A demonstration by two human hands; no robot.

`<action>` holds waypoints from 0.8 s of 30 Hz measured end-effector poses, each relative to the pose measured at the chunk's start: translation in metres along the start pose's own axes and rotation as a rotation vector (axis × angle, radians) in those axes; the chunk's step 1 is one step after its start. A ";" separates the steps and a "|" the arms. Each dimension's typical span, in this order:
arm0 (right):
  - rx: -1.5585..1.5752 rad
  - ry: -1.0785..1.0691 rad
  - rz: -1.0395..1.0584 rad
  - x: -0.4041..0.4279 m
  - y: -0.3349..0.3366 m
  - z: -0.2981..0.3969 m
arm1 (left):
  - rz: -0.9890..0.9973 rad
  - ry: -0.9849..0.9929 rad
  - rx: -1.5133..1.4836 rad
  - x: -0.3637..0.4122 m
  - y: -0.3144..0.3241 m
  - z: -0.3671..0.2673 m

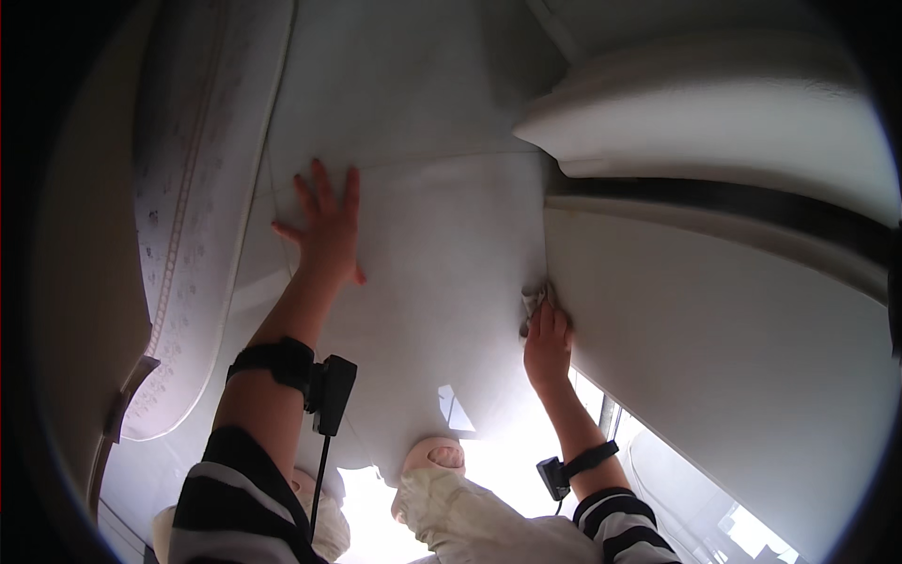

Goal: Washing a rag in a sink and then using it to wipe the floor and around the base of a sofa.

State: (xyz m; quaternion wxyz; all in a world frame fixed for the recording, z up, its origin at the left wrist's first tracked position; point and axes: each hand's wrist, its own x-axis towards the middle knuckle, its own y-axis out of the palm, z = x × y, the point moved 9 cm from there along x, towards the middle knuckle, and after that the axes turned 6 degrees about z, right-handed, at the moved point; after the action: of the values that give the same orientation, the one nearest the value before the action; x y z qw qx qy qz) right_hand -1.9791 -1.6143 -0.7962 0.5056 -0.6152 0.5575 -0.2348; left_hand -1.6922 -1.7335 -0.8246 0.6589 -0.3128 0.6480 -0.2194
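My left hand (326,233) lies spread on the pale tiled floor (437,233), its fingers apart and nothing in it. Farther right and nearer to me, my right hand (548,338) presses a crumpled cloth (539,299) against the floor, at the foot of a pale upright panel (705,317). The cloth is mostly hidden under the fingers. Both forearms carry black straps with small black devices.
Along the left hangs a mattress-like padded edge (190,211) with a patterned border, beside a brown panel (84,247). A pale cushioned piece (705,120) overhangs a dark curved rail (705,201) at the right. My slippered foot (435,457) stands near strong light.
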 end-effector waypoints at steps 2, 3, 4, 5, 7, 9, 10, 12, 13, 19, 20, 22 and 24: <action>-0.037 0.062 0.032 -0.004 0.012 0.000 | -0.007 0.000 0.007 0.000 0.000 -0.004; -0.012 0.075 0.036 0.012 0.006 -0.002 | 0.001 0.002 0.016 -0.001 0.002 -0.005; 0.012 0.089 0.045 0.040 -0.002 -0.007 | -0.017 0.011 0.017 -0.003 0.001 -0.007; -0.004 0.085 0.022 0.071 -0.010 -0.010 | -0.045 0.012 0.020 -0.004 -0.005 -0.007; -0.025 0.090 0.006 0.104 -0.024 -0.015 | -0.030 0.014 0.016 -0.003 -0.003 -0.008; -0.065 0.141 0.101 0.118 -0.024 -0.010 | -0.021 0.007 0.018 0.000 -0.001 -0.004; -0.069 0.149 0.098 0.109 -0.021 -0.009 | 0.000 -0.001 0.026 0.000 -0.001 -0.005; 0.155 0.215 0.015 0.065 -0.014 -0.010 | 0.011 0.006 0.032 0.000 -0.004 -0.010; 0.175 0.224 0.050 0.037 -0.005 -0.008 | 0.020 0.008 0.024 -0.001 -0.004 -0.011; 0.450 0.253 0.090 -0.014 -0.001 0.005 | -0.028 -0.017 0.048 -0.008 -0.012 0.001; 0.617 0.274 0.062 -0.005 -0.007 0.001 | -0.034 -0.007 0.054 -0.010 -0.014 -0.003; 0.963 0.210 -0.038 0.007 -0.037 -0.009 | -0.117 0.100 0.044 -0.014 -0.005 -0.030; 1.076 0.192 -0.079 -0.001 -0.081 -0.018 | -0.333 0.333 0.023 -0.034 0.005 -0.060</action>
State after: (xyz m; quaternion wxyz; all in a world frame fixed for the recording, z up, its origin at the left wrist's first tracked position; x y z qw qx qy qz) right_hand -1.9582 -1.6303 -0.7170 0.6867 -0.2661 0.3789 -0.5605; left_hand -1.7547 -1.7137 -0.8017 0.5010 -0.3674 0.6848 -0.3809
